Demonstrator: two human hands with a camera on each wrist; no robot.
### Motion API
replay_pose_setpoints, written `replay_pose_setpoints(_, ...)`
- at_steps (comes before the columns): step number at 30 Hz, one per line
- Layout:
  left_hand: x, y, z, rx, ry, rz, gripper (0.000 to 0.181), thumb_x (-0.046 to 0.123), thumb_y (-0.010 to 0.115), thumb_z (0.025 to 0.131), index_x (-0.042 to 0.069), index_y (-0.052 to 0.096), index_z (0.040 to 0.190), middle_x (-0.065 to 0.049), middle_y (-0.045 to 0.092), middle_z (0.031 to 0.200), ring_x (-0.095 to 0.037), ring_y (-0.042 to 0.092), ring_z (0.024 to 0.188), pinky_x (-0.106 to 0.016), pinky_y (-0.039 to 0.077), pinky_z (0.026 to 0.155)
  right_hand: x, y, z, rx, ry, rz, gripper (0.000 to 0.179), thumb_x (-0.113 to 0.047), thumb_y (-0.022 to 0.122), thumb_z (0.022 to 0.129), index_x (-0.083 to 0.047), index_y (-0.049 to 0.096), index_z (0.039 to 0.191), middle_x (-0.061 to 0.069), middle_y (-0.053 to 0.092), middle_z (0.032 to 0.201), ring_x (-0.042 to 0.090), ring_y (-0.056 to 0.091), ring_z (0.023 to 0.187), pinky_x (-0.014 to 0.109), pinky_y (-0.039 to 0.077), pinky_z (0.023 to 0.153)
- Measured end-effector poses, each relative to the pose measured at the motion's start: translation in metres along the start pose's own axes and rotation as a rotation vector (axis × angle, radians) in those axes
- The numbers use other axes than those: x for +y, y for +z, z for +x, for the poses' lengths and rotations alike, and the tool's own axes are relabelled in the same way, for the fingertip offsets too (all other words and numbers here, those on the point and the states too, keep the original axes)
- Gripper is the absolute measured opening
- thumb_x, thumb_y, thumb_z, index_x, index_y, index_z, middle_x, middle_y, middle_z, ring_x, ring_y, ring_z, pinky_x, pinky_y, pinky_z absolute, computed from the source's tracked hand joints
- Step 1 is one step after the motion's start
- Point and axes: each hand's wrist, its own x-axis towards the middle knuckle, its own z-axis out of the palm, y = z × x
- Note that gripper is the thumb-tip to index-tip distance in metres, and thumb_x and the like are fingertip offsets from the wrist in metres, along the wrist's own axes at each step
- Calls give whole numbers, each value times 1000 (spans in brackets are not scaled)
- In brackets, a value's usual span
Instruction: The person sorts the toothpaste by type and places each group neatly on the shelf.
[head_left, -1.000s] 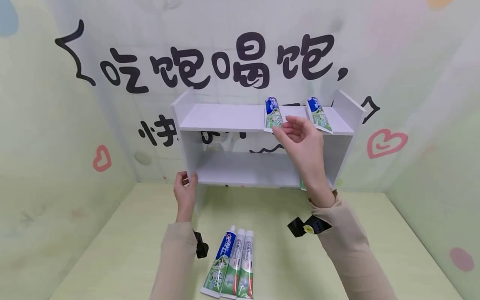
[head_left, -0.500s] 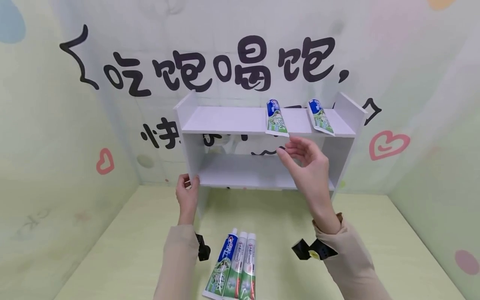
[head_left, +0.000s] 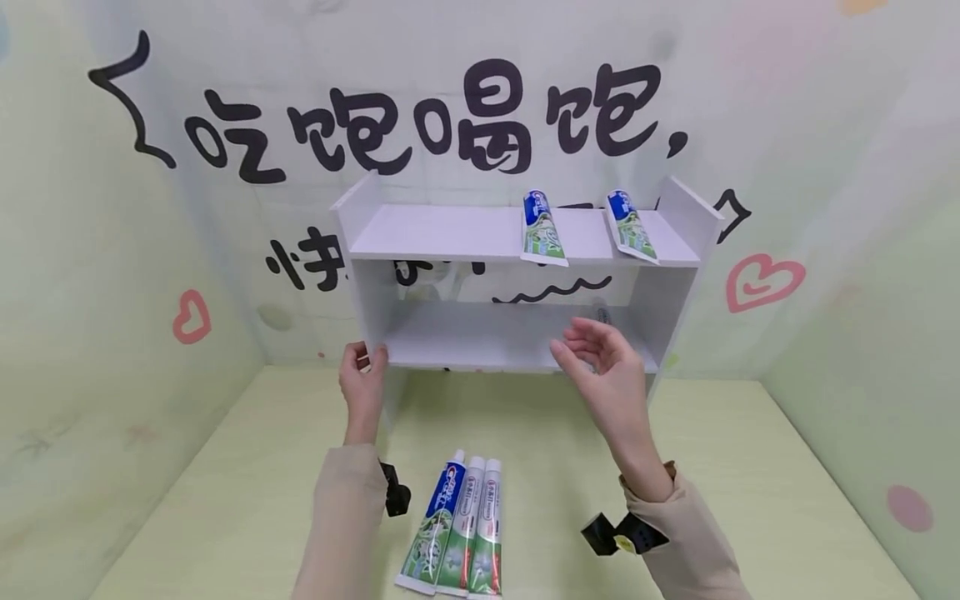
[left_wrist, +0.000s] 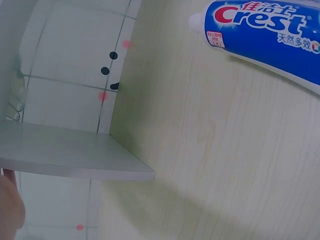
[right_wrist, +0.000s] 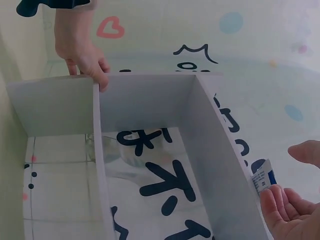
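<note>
My left hand (head_left: 363, 379) grips the left side panel of a white two-tier shelf (head_left: 435, 235), thumb in front and fingers around the outer side. In the right wrist view that thumb lies over the panel's edge. Two blue-and-green toothpaste tubes lie on the top board, one right of the middle (head_left: 543, 232) and one nearer the right end (head_left: 632, 227). My right hand (head_left: 611, 371) is raised before the middle board, fingers loosely bent, thumb apart, holding nothing. Partly hidden behind it, a grey-white tube (head_left: 602, 311) lies on the middle board.
On the table (head_left: 720, 467) in front of the shelf, a Crest toothpaste tube (head_left: 435, 529) lies beside two silver-and-green toothpaste tubes, one in the middle (head_left: 462, 533) and one on the right (head_left: 487, 533). Lettered walls stand behind and at both sides.
My right hand has come away from the left tube on the top board and moved down to the middle board's height. The left hand keeps its grip on the panel.
</note>
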Motion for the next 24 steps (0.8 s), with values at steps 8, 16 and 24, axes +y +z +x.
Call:
replay_pose_setpoints(8,8,-3,6,27,34,-17,25,24,54,88,4,53,105,-2,53,100,-9,46,86,-17,40,64,22,14,-7,-64,73,-12,41,-10,69,79,0,53,116,19,59,109,8,57,89,16,47,83)
replay_pose_setpoints(16,4,-2,4,-4,17,1,27,24,54,88,4,52,106,-6,54,104,-11,46,88,-17,40,66,52,22,-30,-70,165,-52,44,-15,71,77,0,55,115,13,61,105,13,58,90,16,47,81)
replay_pose_setpoints(24,2,0,-2,11,-7,-1,24,22,55,88,5,52,105,-5,53,101,-11,45,86,-18,40,64,85,29,-48,-120,238,-67,46,-16,72,76,3,54,114,16,62,103,16,59,90,13,47,79)
